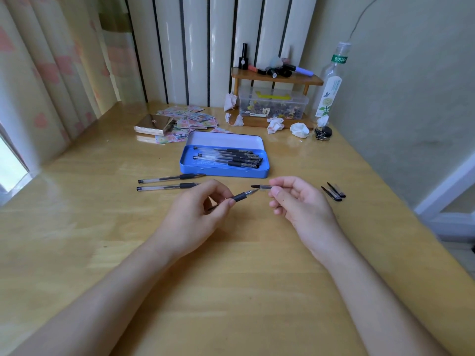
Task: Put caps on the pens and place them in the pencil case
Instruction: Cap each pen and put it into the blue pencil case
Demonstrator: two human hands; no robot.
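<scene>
Both forearms reach in from the near edge over the bench (231, 291), and the hands meet above its middle. Left hand (195, 209) is closed on a pen (243, 196), pinched at the dark grip between thumb and forefinger, with the barrel running back under the palm and the bare tip pointing right and slightly away. Right hand (295, 199) is closed on a cap (262, 187), held at one end by thumb and fingertips, its long axis roughly level and pointing left at the pen. Tip and cap are near but apart, the cap sitting a little farther from the camera than the tip, and the two axes are not quite in line: the pen slopes up to the right while the cap lies flatter. I judge that the coming move turns on this, since the axes must line up before the cap can slide on. Whether the cap's open end faces the tip cannot be told; the leftward end looks dark. Beyond the hands the case (223, 169) lies open, lid back, holding several capped pens laid left to right. Two uncapped pens (167, 182) lie on the bench to the left of the case, nearer the left hand, and two loose caps (334, 192) lie to the right, just beside the right hand.
</scene>
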